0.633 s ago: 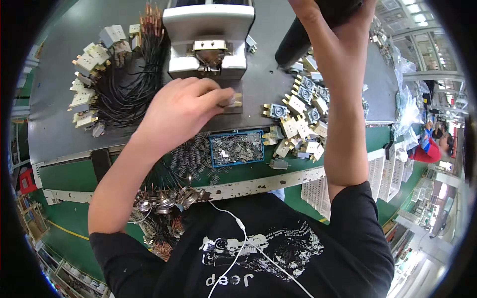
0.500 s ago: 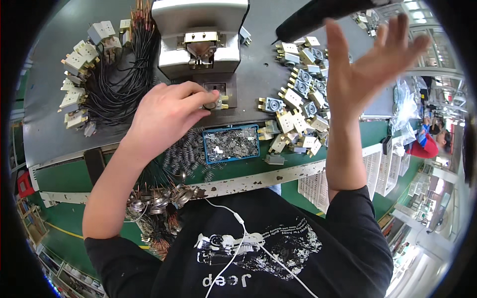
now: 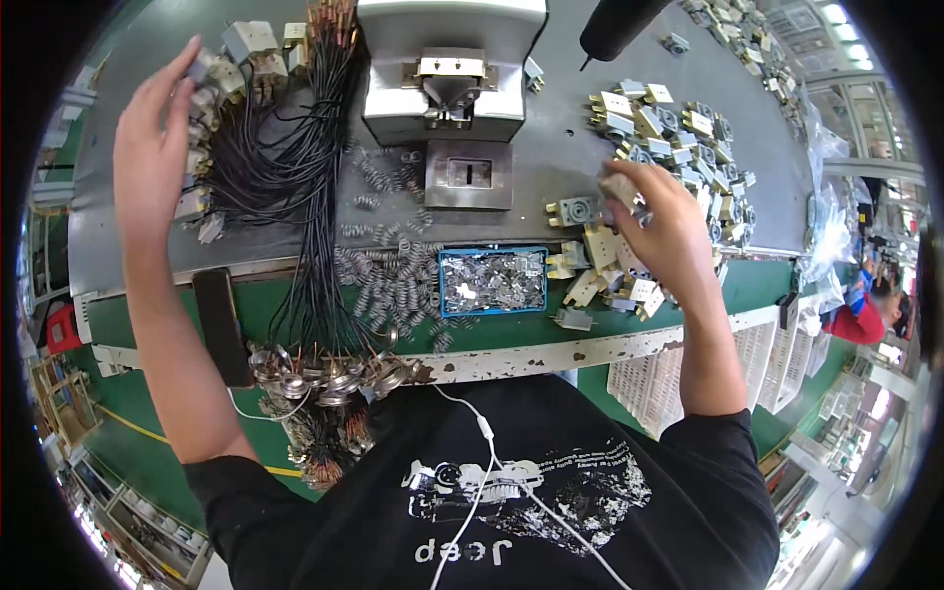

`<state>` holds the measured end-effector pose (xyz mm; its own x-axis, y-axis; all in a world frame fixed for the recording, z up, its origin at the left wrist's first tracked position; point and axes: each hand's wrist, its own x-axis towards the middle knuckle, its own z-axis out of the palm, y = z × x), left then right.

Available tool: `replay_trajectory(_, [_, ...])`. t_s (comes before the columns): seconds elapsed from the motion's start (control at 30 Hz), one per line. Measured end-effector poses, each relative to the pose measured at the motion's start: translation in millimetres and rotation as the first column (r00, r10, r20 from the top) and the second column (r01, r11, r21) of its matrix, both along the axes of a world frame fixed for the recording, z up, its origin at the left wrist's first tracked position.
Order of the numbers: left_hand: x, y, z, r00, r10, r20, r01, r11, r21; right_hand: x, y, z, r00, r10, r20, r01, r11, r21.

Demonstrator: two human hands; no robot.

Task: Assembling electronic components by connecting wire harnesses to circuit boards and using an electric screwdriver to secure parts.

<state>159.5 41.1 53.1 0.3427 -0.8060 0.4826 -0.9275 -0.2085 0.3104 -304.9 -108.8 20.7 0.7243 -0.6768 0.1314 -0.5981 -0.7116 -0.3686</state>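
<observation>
Left hand [image 3: 149,177]: grip spread, just beside the white blocks [image 3: 250,39] near the black cables [image 3: 290,147]; contact unclear. Right hand [image 3: 671,224]: grip pinching a pale block [image 3: 620,187] at the loose block pile [image 3: 646,124], right of the steel fixture [image 3: 441,193] on the surface [image 3: 547,133].

"What shines at twelve o'clock?"
"A smooth metal block [image 3: 469,199], on the matt surface [image 3: 547,157]."
"Two o'clock?"
"Housings [image 3: 649,123], seemingly plastic, dull-finished."
"And six?"
"A matt cloth shirt [image 3: 551,442], below a rail [image 3: 531,362] rough with chipped paint."
</observation>
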Motion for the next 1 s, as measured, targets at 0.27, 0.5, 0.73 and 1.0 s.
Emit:
replay_trajectory(0.27, [-118.5, -10.9, -21.0, 0.851, -0.515, 0.106, 0.447, 0.815, 0.37, 32.6, 21.6, -7.0, 0.761, -0.446, 0.471, -0.484, 0.092, 0.87])
replay_trajectory(0.5, [-125.0, 0.2, -45.2, 0.855, -0.497, 0.146, 0.365, 0.778, 0.511, 57.0, 30.7, -5.3, 0.797, -0.421, 0.434, -0.485, -0.016, 0.874])
replay_trajectory(0.73, [-116.3, -1.8, -33.2, 0.849, -0.377, -0.37, 0.493, 0.817, 0.3, 66.9, 21.9, 24.9, 0.93, -0.086, 0.357, -0.283, 0.45, 0.847])
replay_trajectory(1.0, [-126.6, -3.3, -27.6, 0.8, -0.376, -0.467, 0.536, 0.797, 0.277, 91.6, 19.3, 1.8, 0.954, 0.281, -0.106, -0.297, 0.932, -0.206])
